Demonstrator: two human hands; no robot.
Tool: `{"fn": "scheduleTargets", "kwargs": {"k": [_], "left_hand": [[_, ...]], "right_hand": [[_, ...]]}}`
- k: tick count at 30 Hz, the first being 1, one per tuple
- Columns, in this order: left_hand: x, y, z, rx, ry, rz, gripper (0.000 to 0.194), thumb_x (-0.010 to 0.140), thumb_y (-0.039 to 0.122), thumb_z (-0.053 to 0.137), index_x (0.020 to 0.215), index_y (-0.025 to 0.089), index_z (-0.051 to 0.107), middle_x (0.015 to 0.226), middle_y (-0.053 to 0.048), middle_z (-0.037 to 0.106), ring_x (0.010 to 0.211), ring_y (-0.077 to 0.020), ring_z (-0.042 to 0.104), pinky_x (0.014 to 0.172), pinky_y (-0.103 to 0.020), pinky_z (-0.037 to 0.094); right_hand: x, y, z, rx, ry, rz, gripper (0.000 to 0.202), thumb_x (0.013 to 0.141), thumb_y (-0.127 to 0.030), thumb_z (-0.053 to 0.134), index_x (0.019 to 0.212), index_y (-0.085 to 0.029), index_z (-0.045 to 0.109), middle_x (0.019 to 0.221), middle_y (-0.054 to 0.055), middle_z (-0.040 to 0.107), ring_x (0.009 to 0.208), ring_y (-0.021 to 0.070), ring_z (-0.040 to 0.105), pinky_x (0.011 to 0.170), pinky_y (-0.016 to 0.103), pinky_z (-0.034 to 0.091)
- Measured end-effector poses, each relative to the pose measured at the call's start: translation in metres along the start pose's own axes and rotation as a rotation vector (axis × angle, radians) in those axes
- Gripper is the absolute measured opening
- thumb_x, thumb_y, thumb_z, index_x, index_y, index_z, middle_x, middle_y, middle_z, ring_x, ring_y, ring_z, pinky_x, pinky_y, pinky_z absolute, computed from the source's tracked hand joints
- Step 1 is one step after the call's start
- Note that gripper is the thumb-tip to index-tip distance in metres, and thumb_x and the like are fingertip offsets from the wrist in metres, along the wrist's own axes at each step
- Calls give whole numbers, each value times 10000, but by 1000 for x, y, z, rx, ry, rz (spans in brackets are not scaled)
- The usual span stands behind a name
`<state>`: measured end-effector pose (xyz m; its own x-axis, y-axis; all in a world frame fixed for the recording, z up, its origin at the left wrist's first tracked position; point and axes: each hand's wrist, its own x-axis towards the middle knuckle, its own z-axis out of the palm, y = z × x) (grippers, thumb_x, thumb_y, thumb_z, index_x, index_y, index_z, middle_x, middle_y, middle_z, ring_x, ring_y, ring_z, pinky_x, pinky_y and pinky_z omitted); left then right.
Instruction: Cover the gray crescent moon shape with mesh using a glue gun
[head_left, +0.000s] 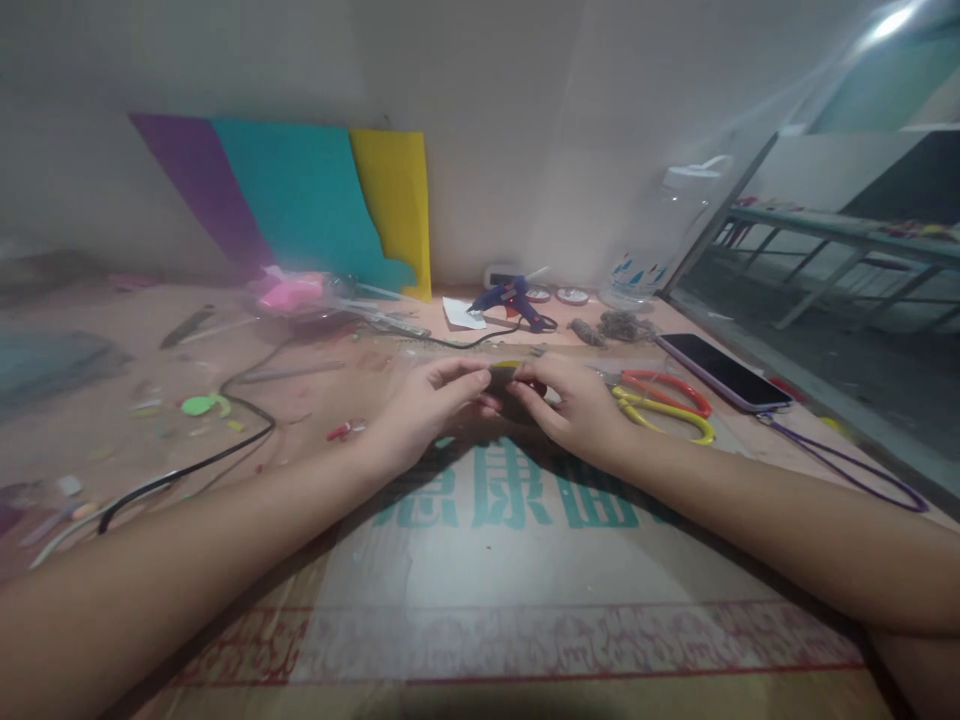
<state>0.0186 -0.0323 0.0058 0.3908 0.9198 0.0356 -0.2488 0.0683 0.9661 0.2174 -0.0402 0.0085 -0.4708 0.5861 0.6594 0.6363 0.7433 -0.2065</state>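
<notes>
**Keep the dark piece steady between both pinches**

At nine o'clock on the table (292, 400), the black cord (271, 424) lies loose; keep your forearm from dragging it. Between eight and nine sits a small red bit (341, 431), well apart from your fingers. Your left hand (420, 412) has a narrow grip, thumb over fingers, on the left side of the small dark piece (504, 381), which is raised in front of you, near the middle. Pinch lightly, so it doesn't bend. At twelve o'clock, the glue gun (506, 297) shows a red glow; treat its tip as hot. Your right hand (581, 408) closes a similar narrow grip on the right side; match its pressure to the left's. At three o'clock, the red handle (667, 383) and yellow handle (667, 404) lie near your wrist, the phone (724, 372) beyond; give them room.
</notes>
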Motion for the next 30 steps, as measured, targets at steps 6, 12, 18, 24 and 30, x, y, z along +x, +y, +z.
{"fn": "scheduleTargets", "kwargs": {"k": [6, 12, 18, 24, 30], "left_hand": [[-2, 2, 2, -19, 20, -16, 213, 738, 302, 748, 871, 153, 673, 748, -23, 708, 657, -121, 669, 629, -218, 525], [-3, 5, 6, -22, 40, -35, 186, 738, 288, 735, 755, 148, 614, 670, -19, 683, 636, -128, 670, 639, -231, 538], [-4, 4, 4, 2, 39, -52, 107, 775, 247, 655, 741, 152, 622, 677, -34, 686, 647, -141, 679, 625, -239, 548], [-2, 0, 1, 132, 63, -12, 250, 777, 304, 705, 979, 174, 638, 718, -5, 672, 625, -129, 648, 589, -249, 541], [-2, -1, -4, 424, 117, 164, 254, 821, 415, 675, 825, 178, 583, 649, 36, 598, 537, -95, 577, 493, -201, 447]], "right_hand": [[1, 0, 0, -12, 8, -52, 140, 934, -225, 540, 855, -175, 644, 743, 42, 669, 666, 160, 569, 656, 294, 417], [0, -2, 0, -51, 10, -118, 149, 944, -240, 535, 876, -167, 646, 768, 57, 681, 722, 174, 592, 682, 302, 413], [0, -3, 0, -33, -18, -98, 157, 939, -255, 535, 863, -180, 650, 776, 57, 687, 744, 184, 606, 709, 315, 424], [2, -3, 1, 178, 20, 210, 147, 909, -266, 567, 805, -182, 628, 750, 14, 674, 668, 138, 581, 634, 263, 437], [5, -4, 1, 318, 133, 237, 122, 871, -282, 642, 825, -198, 565, 733, -12, 607, 658, 128, 564, 624, 259, 458]]}}
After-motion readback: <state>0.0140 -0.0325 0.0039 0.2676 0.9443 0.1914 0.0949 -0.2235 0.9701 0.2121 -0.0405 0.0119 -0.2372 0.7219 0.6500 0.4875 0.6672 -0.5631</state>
